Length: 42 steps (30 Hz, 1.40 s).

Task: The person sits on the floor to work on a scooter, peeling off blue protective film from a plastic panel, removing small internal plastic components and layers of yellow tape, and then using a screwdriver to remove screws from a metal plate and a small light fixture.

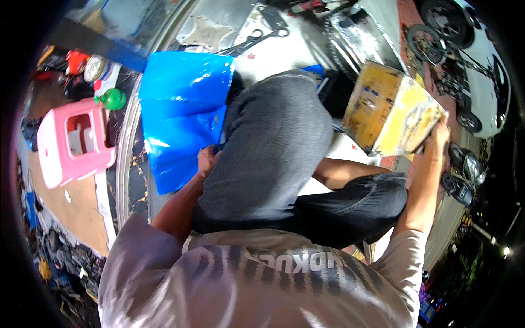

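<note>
On the right stands a worn yellow box (409,117), scuffed and stained, tilted with one corner toward my arm. My right hand (439,134) is closed on its outer right edge; some of the fingers are hidden behind it. On the left, a shiny blue plastic sheet (183,117) hangs creased beside my raised knee. My left hand (207,160) lies against the sheet's lower right edge, close to my leg. Its fingers are curled, and what they hold, if anything, is hidden by the leg.
Beyond my knee lie spanner-like tools (268,35) and a metal plate (206,30). A metal-cased machine (369,35) stands behind the box. To the left are a pink plastic stool (74,145) and a green bottle (113,99). Motorbikes (465,172) and a white car (486,82) are at far right.
</note>
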Tool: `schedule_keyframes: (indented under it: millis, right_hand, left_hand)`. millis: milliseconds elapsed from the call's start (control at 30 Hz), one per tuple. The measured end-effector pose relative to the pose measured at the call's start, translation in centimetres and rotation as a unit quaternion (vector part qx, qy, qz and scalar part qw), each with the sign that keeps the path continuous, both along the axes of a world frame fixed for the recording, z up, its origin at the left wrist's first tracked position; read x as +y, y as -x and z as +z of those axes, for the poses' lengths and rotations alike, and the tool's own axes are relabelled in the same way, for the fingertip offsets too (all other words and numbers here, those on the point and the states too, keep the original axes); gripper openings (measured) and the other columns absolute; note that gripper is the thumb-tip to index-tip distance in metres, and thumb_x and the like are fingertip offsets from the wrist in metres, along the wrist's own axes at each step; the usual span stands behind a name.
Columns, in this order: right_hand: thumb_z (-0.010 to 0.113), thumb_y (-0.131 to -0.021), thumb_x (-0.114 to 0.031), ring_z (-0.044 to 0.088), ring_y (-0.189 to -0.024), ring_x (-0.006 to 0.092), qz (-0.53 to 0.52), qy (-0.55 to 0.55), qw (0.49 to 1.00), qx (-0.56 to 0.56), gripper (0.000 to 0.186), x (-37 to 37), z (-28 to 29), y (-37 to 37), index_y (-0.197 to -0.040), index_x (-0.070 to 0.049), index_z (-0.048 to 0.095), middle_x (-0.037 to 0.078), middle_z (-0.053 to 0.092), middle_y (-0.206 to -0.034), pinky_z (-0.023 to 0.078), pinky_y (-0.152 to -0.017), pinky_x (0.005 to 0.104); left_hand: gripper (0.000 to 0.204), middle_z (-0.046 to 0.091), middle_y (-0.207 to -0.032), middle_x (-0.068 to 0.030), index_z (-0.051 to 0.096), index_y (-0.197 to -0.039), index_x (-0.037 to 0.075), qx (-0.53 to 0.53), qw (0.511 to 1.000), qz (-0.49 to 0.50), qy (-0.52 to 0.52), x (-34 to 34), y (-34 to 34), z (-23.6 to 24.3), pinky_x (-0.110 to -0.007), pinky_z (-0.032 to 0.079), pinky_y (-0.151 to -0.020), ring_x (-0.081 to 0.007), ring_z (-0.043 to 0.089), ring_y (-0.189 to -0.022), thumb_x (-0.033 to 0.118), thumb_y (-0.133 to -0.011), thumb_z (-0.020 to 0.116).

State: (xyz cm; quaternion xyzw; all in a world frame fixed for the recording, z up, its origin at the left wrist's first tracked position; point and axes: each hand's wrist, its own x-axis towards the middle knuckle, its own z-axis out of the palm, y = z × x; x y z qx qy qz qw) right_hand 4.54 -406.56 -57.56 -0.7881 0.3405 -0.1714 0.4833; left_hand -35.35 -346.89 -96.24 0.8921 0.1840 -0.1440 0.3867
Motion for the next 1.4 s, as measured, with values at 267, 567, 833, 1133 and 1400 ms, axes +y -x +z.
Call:
schedule_keyframes:
  millis: [267,567,833,1133,1400]
  right_hand:
    - [0.058,-0.095,-0.071,0.072,-0.089,0.0265,0.029,0.015,0.999,0.018,0.086,-1.5,-0.3,-0.6,-0.120,0.010,0.068,0.017,0.073,-0.108,0.057,-0.078,0.0362]
    - [0.055,-0.106,-0.051,0.073,-0.100,0.0280,0.053,-0.087,0.995,-0.005,0.063,2.1,1.1,-0.2,-0.132,0.006,0.065,0.014,0.072,-0.121,0.060,-0.086,0.0417]
    - [0.054,-0.106,-0.051,0.071,-0.107,0.0335,0.054,-0.115,0.991,-0.033,0.068,2.4,1.4,0.2,-0.137,0.009,0.059,0.018,0.067,-0.130,0.060,-0.088,0.0483]
    - [0.058,-0.101,-0.059,0.072,-0.104,0.0323,0.026,-0.089,0.996,-0.001,0.075,0.7,0.8,0.0,-0.132,0.010,0.061,0.019,0.070,-0.124,0.059,-0.089,0.0427]
    - [0.059,-0.100,-0.061,0.072,-0.104,0.0322,0.031,-0.132,0.990,-0.028,0.078,-0.1,0.4,0.5,-0.133,0.010,0.061,0.018,0.070,-0.124,0.059,-0.089,0.0436]
  left_hand:
    - [0.040,0.071,-0.116,-0.0184,0.070,-0.113,0.008,0.056,0.997,-0.021,-0.038,-1.1,-1.4,3.8,-0.059,0.029,-0.112,-0.0359,0.058,-0.123,0.040,-0.091,0.060]
    - [0.054,0.069,-0.130,-0.0124,0.072,-0.121,0.008,0.101,0.982,-0.139,-0.077,-1.5,-1.7,5.7,-0.068,0.029,-0.110,-0.0332,0.050,-0.133,0.054,-0.101,0.051]
    - [0.066,0.068,-0.132,-0.0183,0.071,-0.122,0.003,0.141,0.973,-0.184,-0.010,-0.3,-2.5,7.6,-0.061,0.039,-0.110,-0.0403,0.054,-0.133,0.061,-0.093,0.058]
    - [0.082,0.072,-0.112,-0.0312,0.076,-0.105,-0.004,0.061,0.967,0.243,0.046,2.6,-13.6,11.6,-0.048,0.055,-0.091,-0.0428,0.070,-0.108,0.073,-0.078,0.070]
    - [0.103,0.063,-0.137,-0.0282,0.069,-0.124,-0.007,0.169,0.956,0.240,-0.015,0.1,-17.5,9.2,-0.045,0.050,-0.105,-0.0392,0.062,-0.127,0.079,-0.068,0.076]
